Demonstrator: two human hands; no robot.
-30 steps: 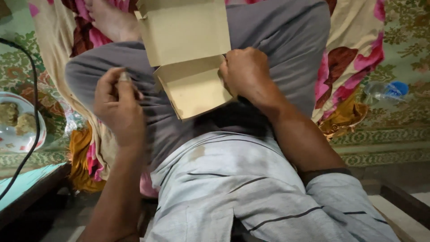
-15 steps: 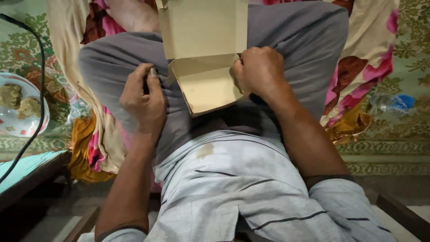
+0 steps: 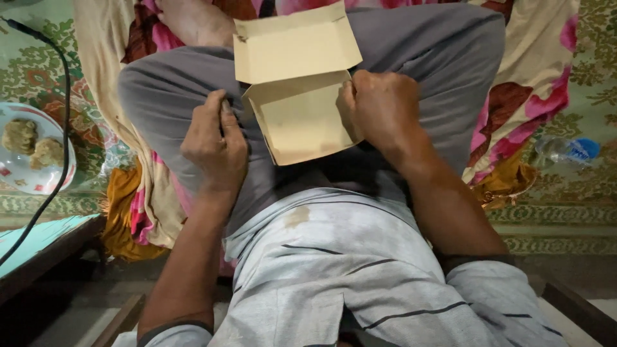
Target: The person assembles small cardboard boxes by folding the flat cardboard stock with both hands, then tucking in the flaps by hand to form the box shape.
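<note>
Flat tan paper envelope [image 3: 302,96] between hands

- A green patterned floor mat [image 3: 581,77] carries everything here.
- A flowered cloth [image 3: 533,90] lies spread on it, under the seated person's legs.
- 1 plastic bottle [image 3: 565,150] lies on its side at the right.
- 1 plate [image 3: 26,173] with food sits at the left, with a black cable [image 3: 64,128] running just beside it.
</note>
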